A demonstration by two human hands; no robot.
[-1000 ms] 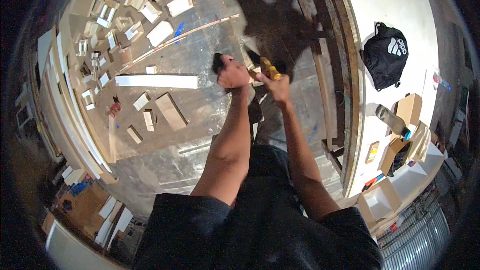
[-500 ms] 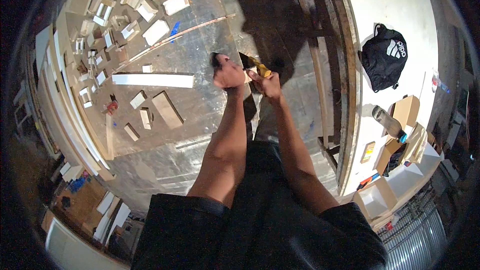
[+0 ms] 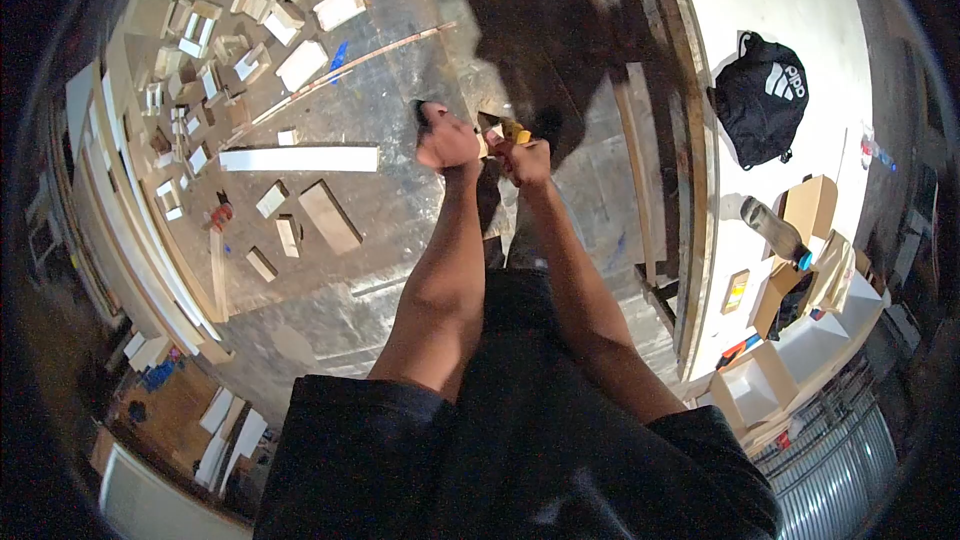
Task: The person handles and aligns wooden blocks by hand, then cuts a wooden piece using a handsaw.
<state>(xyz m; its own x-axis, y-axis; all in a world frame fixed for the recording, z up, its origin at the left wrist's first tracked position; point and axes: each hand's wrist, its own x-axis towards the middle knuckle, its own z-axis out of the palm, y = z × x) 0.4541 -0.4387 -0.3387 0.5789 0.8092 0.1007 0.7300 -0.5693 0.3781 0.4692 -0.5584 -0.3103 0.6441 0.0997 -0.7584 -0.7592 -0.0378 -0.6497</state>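
My left hand (image 3: 447, 143) is closed around a black object (image 3: 424, 112), too small and blurred to name. Close to its right, my right hand (image 3: 528, 160) is wrapped round a yellow-handled tool (image 3: 520, 136). A small pale piece (image 3: 484, 146) shows between the two hands, and I cannot tell which fingers hold it. Both hands are above the grey, stained work surface (image 3: 400, 210).
Many small wood pieces (image 3: 302, 66) lie at the upper left, near a long white strip (image 3: 300, 159) and a wide board (image 3: 331, 217). On the white surface at right are a black bag (image 3: 762, 100), a bottle (image 3: 776, 232) and an open carton (image 3: 808, 208).
Both hands have shifted slightly left in view, and my right hand has turned with the yellow-handled tool, closer to my left hand. The surroundings have also slid slightly left.
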